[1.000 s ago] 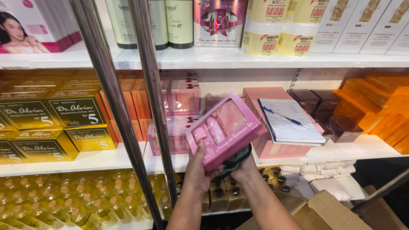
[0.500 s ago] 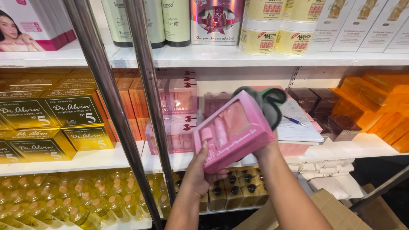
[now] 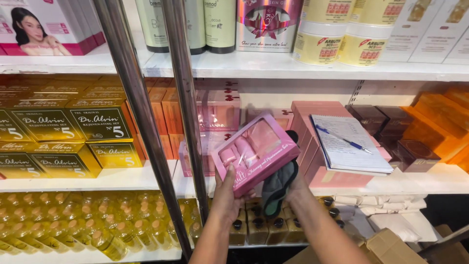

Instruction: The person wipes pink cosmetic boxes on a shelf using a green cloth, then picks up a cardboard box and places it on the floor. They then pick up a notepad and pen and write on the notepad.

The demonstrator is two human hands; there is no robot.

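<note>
Left bay: gold-and-black rectangular cartons (image 3: pixel 93 124) stacked on the white middle shelf (image 3: pixel 117 178); clear bottles of yellow liquid (image 3: pixel 73 227) packed below. Two slanted chrome poles (image 3: pixel 141 117) cross the view.

Centre, item in hand: pink cardboard gift box with a clear window (image 3: pixel 255 152), tilted, held out in front of the shelf and just ahead of a stack of matching pink boxes (image 3: pixel 215 112).

Left hand (image 3: pixel 227 193): comes up from below, forearm near vertical, thumb laid on the box's front near its lower edge, fingers closed around that lower corner.

Right hand (image 3: pixel 293 188): under the box's right lower edge, mostly hidden; fingers closed on a dark grey cloth with a green edge (image 3: pixel 277 186), which is pressed against the box's underside.

Handling note, a judgement: a wipe goes best with the left grip firm at the corner, so the box does not twist, and light cloth pressure, since the window film likely dents.

Right bay: lined notepad with a blue pen (image 3: pixel 349 144) lying on flat pink boxes (image 3: pixel 337 176); maroon cartons (image 3: pixel 386 127) and orange boxes (image 3: pixel 439 117) beyond.
</note>
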